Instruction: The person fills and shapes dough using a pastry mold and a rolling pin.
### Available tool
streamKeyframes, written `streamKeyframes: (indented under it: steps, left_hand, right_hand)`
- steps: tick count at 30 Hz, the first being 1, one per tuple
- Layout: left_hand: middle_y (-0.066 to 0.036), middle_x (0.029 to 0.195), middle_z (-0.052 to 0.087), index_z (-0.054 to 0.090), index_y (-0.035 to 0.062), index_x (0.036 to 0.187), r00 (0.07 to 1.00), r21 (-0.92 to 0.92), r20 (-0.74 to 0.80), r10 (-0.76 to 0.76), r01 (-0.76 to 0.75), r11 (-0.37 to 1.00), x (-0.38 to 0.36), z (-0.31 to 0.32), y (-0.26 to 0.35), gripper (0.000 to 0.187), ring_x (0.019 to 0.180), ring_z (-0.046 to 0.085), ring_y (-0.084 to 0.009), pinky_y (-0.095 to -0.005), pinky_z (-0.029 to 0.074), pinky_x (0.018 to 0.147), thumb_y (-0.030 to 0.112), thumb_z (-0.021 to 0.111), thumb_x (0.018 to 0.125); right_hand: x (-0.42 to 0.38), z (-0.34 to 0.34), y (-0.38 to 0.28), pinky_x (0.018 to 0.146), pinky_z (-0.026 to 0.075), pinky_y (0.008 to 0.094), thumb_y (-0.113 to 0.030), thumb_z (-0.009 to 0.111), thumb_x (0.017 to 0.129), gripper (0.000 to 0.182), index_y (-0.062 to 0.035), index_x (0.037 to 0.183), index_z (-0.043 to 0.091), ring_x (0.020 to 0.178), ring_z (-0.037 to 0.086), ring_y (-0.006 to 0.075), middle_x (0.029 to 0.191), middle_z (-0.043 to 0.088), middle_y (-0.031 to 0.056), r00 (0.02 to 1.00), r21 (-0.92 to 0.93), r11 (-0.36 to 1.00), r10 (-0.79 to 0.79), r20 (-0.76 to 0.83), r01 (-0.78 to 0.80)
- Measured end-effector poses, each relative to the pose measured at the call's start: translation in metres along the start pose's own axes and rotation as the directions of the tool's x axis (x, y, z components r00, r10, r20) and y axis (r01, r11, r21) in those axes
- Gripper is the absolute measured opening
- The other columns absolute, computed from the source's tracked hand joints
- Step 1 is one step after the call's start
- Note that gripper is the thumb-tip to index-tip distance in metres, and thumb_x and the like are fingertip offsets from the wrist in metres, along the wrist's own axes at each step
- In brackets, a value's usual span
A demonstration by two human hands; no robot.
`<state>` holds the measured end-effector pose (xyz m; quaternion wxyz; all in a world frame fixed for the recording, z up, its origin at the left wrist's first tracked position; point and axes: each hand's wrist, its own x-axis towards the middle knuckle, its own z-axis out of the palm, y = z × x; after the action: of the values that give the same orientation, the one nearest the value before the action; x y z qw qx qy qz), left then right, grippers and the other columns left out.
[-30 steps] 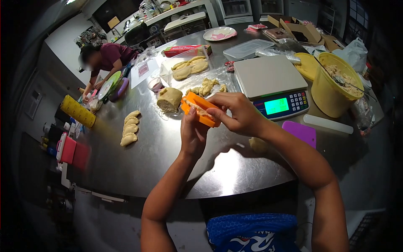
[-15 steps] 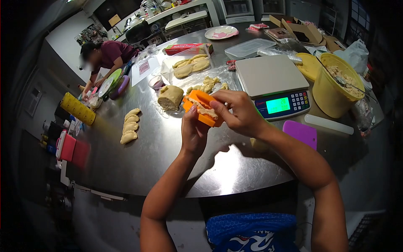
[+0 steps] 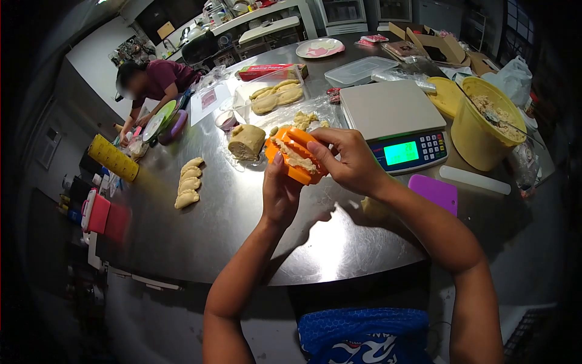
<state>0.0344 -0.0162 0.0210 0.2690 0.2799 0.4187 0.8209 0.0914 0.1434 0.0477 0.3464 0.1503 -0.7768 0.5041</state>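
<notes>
An orange dumpling mold [image 3: 308, 146] is held up over the steel table between both my hands, its two halves partly folded, with pale crumbly filling [image 3: 296, 159] showing in the gap. My left hand [image 3: 280, 193] grips it from below, thumb along the near edge. At its right side my right hand [image 3: 350, 159] pinches it with thumb and fingers. Just behind the mold lie a thick log of dough [image 3: 247, 143] and some torn dough pieces [image 3: 310, 119]. Several crimped half-moon pastries [image 3: 189, 183] overlap in a row to the left.
On the right stand a digital scale [image 3: 391, 109] and a yellow tub of filling [image 3: 479, 142]. A purple scraper [image 3: 433, 193] and white rolling pin [image 3: 474, 179] lie nearby. Behind are a plastic container with dough [image 3: 241, 109] and a baking paper box [image 3: 254, 71]. A person [image 3: 163, 82] leans over the far left.
The mold has tilted slightly and more of its inner side and filling shows. My right hand has shifted a little with it; my left hand keeps its grip.
</notes>
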Motion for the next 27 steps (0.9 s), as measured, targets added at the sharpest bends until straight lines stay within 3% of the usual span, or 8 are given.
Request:
streamKeyframes:
  steps: [5,14,16,18,21,23,25,27]
  left_hand:
    - [-0.013,0.132,0.051,0.037,0.0028,0.138,1.000,-0.090,-0.012,-0.001,0.000,0.996,-0.002,-0.004,-0.002,0.053,0.123,0.052,-0.0222,-0.0388,0.039,0.108,0.040,0.039,0.100]
    - [-0.012,0.123,0.056,0.044,0.0021,0.130,1.000,-0.147,-0.023,0.004,-0.008,0.989,0.003,-0.010,-0.006,0.049,0.109,0.059,-0.0212,-0.0353,0.048,0.096,0.041,0.031,0.102]
    - [-0.013,0.121,0.057,0.045,0.0018,0.128,0.998,-0.027,-0.059,0.023,-0.025,0.999,0.003,-0.015,-0.012,0.049,0.107,0.060,-0.0214,-0.0351,0.049,0.094,0.040,0.030,0.103]
    - [-0.013,0.119,0.057,0.046,0.0014,0.126,0.995,0.097,-0.091,0.046,-0.037,0.995,0.003,-0.027,-0.024,0.048,0.104,0.062,-0.0216,-0.0350,0.050,0.093,0.040,0.028,0.103]
    - [-0.015,0.118,0.058,0.046,-0.0005,0.127,0.950,0.498,-0.260,0.171,-0.020,0.867,0.003,-0.035,-0.036,0.052,0.105,0.062,-0.0224,-0.0352,0.050,0.095,0.041,0.026,0.104]
    - [-0.016,0.121,0.058,0.045,-0.0026,0.129,0.983,-0.151,-0.171,-0.069,0.043,0.988,0.008,-0.020,-0.023,0.057,0.106,0.062,-0.0232,-0.0365,0.049,0.097,0.045,0.027,0.103]
    - [-0.016,0.123,0.058,0.045,-0.0018,0.131,0.981,-0.149,-0.185,-0.055,0.028,0.988,0.007,-0.006,-0.007,0.058,0.110,0.060,-0.0246,-0.0372,0.047,0.099,0.045,0.026,0.102]
    - [-0.016,0.125,0.058,0.045,-0.0012,0.133,0.991,-0.095,-0.132,0.006,-0.018,0.995,0.007,-0.012,-0.002,0.061,0.114,0.059,-0.0246,-0.0372,0.045,0.102,0.047,0.025,0.101]
  right_hand:
    - [0.003,-0.006,0.007,0.055,0.047,0.0279,-0.020,0.052,0.097,0.029,0.0061,0.093,0.064,0.060,0.057,0.0105,0.070,0.062,0.0093,0.985,0.133,0.976,0.170,0.023,-0.171]
    - [0.006,-0.011,0.021,0.058,0.051,0.0246,-0.015,0.050,0.099,0.022,0.0026,0.109,0.059,0.061,0.060,0.0086,0.081,0.067,0.0060,0.872,0.384,0.810,0.488,-0.023,-0.443]
    - [0.005,-0.013,0.022,0.066,0.053,0.0319,-0.009,0.052,0.095,0.022,0.0006,0.115,0.057,0.069,0.064,0.0169,0.091,0.066,0.0114,0.851,0.356,0.797,0.525,-0.007,-0.488]
    - [-0.001,-0.009,0.028,0.079,0.054,0.0344,-0.008,0.057,0.091,0.029,-0.0066,0.120,0.059,0.096,0.061,0.0204,0.111,0.058,0.0142,0.976,-0.283,0.949,0.084,-0.199,-0.139]
    - [-0.010,0.014,0.013,0.087,0.048,0.0409,-0.010,0.060,0.085,0.035,-0.0095,0.120,0.061,0.108,0.054,0.0286,0.122,0.052,0.0165,0.978,-0.371,0.927,-0.034,-0.204,-0.045]
    - [-0.009,0.015,-0.005,0.088,0.045,0.0399,-0.013,0.061,0.085,0.033,-0.0092,0.118,0.062,0.109,0.053,0.0299,0.123,0.051,0.0161,0.976,-0.585,0.809,-0.160,-0.144,0.046]
    - [-0.004,0.008,-0.019,0.079,0.045,0.0344,-0.021,0.062,0.085,0.025,-0.0080,0.107,0.067,0.102,0.056,0.0292,0.115,0.057,0.0154,0.932,-0.812,0.558,-0.358,-0.050,0.171]
    - [-0.002,0.000,-0.010,0.077,0.045,0.0353,-0.021,0.063,0.085,0.023,-0.0073,0.103,0.068,0.097,0.057,0.0285,0.106,0.061,0.0147,0.975,-0.687,0.707,-0.222,0.011,0.168]
